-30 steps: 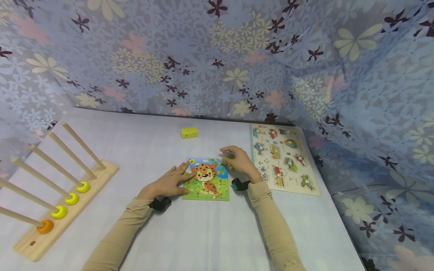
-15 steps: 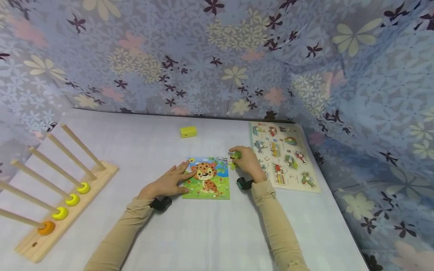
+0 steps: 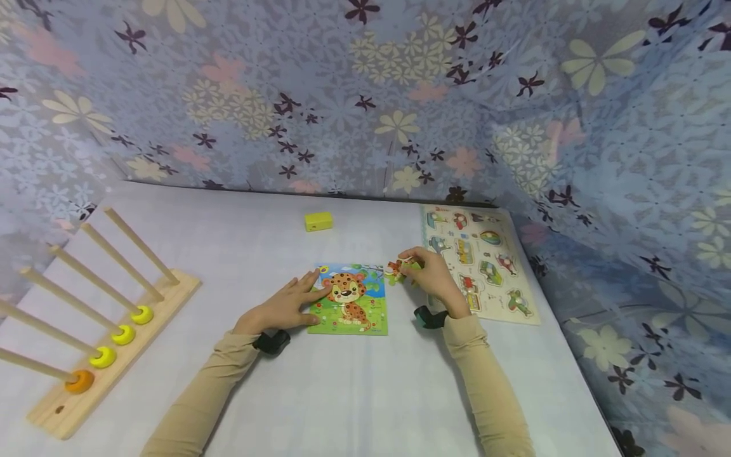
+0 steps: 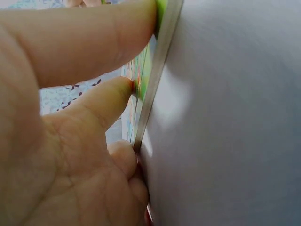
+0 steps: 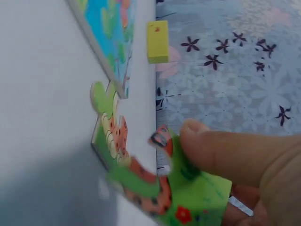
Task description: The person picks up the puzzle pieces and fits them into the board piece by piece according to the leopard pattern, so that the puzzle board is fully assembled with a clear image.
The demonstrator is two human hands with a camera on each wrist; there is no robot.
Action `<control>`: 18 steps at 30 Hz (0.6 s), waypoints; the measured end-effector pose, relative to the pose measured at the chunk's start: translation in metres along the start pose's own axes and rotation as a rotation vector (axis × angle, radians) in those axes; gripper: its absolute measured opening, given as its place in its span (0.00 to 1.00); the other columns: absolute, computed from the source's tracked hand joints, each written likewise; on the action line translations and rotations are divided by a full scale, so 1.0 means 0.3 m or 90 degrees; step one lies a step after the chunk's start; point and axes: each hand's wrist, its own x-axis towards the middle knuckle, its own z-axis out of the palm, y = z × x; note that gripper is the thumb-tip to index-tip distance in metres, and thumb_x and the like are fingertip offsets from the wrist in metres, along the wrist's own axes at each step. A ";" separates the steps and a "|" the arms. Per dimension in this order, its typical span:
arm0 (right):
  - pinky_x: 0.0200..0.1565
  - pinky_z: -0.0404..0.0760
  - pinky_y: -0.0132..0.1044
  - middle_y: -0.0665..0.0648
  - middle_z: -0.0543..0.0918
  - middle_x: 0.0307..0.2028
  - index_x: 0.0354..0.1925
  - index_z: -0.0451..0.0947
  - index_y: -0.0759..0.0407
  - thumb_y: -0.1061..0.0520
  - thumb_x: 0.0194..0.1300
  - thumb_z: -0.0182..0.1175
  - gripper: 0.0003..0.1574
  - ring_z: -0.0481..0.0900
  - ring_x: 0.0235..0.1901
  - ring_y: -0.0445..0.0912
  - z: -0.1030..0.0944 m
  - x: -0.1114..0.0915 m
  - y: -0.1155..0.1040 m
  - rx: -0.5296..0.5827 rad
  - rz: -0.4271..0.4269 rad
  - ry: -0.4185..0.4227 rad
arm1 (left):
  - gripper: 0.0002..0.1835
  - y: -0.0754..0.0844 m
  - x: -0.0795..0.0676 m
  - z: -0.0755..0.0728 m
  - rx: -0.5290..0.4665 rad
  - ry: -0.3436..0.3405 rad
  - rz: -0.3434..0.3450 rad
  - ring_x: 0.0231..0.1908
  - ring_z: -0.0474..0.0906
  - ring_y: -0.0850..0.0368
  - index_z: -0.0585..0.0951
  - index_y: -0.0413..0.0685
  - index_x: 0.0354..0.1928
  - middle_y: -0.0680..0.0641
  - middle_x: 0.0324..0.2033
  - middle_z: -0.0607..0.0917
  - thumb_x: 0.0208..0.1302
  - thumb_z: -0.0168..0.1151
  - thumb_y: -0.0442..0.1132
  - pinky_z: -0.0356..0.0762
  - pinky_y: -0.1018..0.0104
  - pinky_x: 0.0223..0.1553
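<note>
My left hand (image 3: 285,306) lies flat with spread fingers on the left side of a leopard jigsaw puzzle (image 3: 371,310). In the left wrist view, the fingertips (image 4: 141,28) press on the puzzle's top, close to its edge. Just right of the puzzle, my right hand (image 3: 436,279) pinches a green jigsaw piece (image 5: 202,190) with a red flower and part of a spotted tail. The thumb is on its printed face; the other fingers are mostly hidden behind it. Another jigsaw piece (image 5: 113,129), green with orange spotted parts, is on the table between the held piece and the puzzle corner.
A yellow block (image 3: 318,221) sits behind the puzzle. At right lies a peg-style picture board (image 3: 497,308) with vehicle shapes, partly behind my right hand. On the left stands a wooden rack (image 3: 177,285) with upright rods and several yellow and orange rings. A floral curtain hangs behind the table.
My right hand has moved right, away from the puzzle's upper right corner, and now holds the green piece beside another piece. My left hand has stayed on the puzzle.
</note>
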 end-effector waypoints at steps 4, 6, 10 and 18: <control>0.32 0.82 0.38 0.63 0.83 0.41 0.50 0.78 0.61 0.59 0.68 0.59 0.13 0.80 0.28 0.46 -0.003 -0.011 -0.005 0.023 -0.014 -0.042 | 0.37 -0.004 -0.003 0.003 -0.002 0.002 -0.004 0.76 0.38 0.36 0.60 0.48 0.73 0.33 0.75 0.43 0.65 0.60 0.47 0.37 0.40 0.75; 0.34 0.80 0.36 0.62 0.83 0.40 0.46 0.79 0.62 0.59 0.67 0.60 0.11 0.79 0.31 0.46 0.002 -0.011 -0.008 0.025 -0.026 -0.054 | 0.37 -0.004 -0.005 0.005 -0.005 0.003 -0.007 0.76 0.38 0.36 0.60 0.48 0.73 0.34 0.76 0.43 0.65 0.60 0.47 0.37 0.41 0.76; 0.37 0.75 0.33 0.57 0.81 0.35 0.40 0.79 0.62 0.60 0.65 0.61 0.07 0.76 0.34 0.44 0.023 -0.009 -0.014 0.057 -0.036 -0.090 | 0.36 -0.003 -0.004 0.009 -0.007 0.006 -0.003 0.76 0.39 0.35 0.60 0.47 0.73 0.33 0.75 0.44 0.65 0.59 0.47 0.37 0.40 0.75; 0.37 0.75 0.34 0.58 0.85 0.36 0.39 0.78 0.65 0.61 0.63 0.63 0.08 0.77 0.33 0.42 0.091 -0.020 -0.046 0.119 -0.044 -0.220 | 0.36 0.004 0.002 0.005 -0.002 0.002 -0.004 0.75 0.39 0.35 0.60 0.46 0.73 0.32 0.75 0.44 0.65 0.59 0.46 0.37 0.40 0.75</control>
